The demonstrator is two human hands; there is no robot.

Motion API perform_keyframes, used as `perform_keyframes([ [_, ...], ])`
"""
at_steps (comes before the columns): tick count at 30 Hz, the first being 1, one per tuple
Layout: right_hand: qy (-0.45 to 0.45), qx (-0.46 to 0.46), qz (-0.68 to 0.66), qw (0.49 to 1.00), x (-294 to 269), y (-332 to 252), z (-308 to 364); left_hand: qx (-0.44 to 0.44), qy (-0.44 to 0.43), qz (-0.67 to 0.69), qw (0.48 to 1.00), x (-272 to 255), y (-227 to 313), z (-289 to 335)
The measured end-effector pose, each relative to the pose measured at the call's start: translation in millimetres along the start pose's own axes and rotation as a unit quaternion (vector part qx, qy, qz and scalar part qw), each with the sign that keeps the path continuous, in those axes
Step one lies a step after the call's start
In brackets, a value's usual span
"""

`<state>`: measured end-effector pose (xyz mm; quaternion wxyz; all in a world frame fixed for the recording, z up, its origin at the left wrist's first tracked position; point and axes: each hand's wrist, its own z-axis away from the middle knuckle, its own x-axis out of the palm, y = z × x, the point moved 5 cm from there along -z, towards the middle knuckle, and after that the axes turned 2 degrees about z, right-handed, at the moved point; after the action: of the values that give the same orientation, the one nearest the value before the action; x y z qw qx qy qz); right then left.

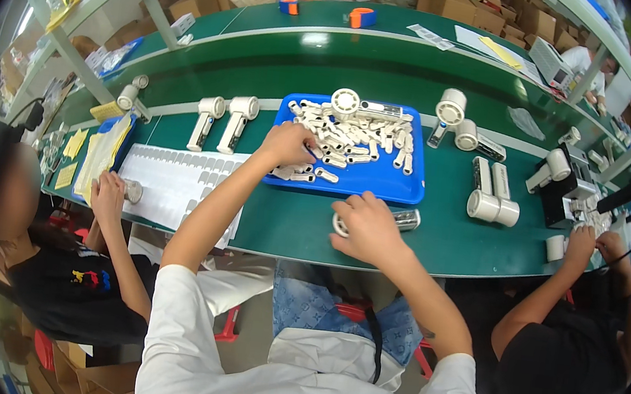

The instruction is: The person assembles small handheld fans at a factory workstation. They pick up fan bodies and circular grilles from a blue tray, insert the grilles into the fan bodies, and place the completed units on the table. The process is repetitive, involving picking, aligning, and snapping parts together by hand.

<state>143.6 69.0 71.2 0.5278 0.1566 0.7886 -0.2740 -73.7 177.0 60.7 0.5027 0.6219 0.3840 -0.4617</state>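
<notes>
In the middle of the green workbench sits a blue tray (399, 183) heaped with small white elongated plastic parts (354, 135). My left hand (288, 146) reaches over its left side, fingers curled down among the parts; whatever its fingertips grip is too hidden to make out. In front of the tray, my right hand (370, 230) is closed over a white handheld fan (408, 220) lying near the bench edge. The fan's round head pokes out left of the hand and its handle to the right. Another white fan (344, 101) rests across the tray's far rim.
Several white fans (483, 204) lie right of the tray, two more fans (242, 107) to its left. White sheets (178, 173) cover the left bench. Co-workers' hands (108, 197) work at both sides. A black machine (560, 201) stands right; a raised shelf (318, 38) runs behind.
</notes>
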Motion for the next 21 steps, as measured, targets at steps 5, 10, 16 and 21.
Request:
perform_keyframes([
  [5, 0.089, 0.006, -0.036, 0.995, 6, -1, -8, -0.023, 0.038, 0.04, 0.998, -4, -9, 9],
  [10, 0.115, 0.003, -0.113, 0.987, -17, 5, 17, 0.029, 0.067, 0.008, 0.997, -5, -17, 23],
  [16, 0.131, 0.039, -0.16, 0.978, -42, 17, 32, -0.016, 0.054, 0.021, 0.998, 1, -9, 14],
  [21, 0.149, 0.033, -0.18, 0.972, -50, 17, 38, 0.018, 0.08, -0.008, 0.997, -4, -5, 14],
])
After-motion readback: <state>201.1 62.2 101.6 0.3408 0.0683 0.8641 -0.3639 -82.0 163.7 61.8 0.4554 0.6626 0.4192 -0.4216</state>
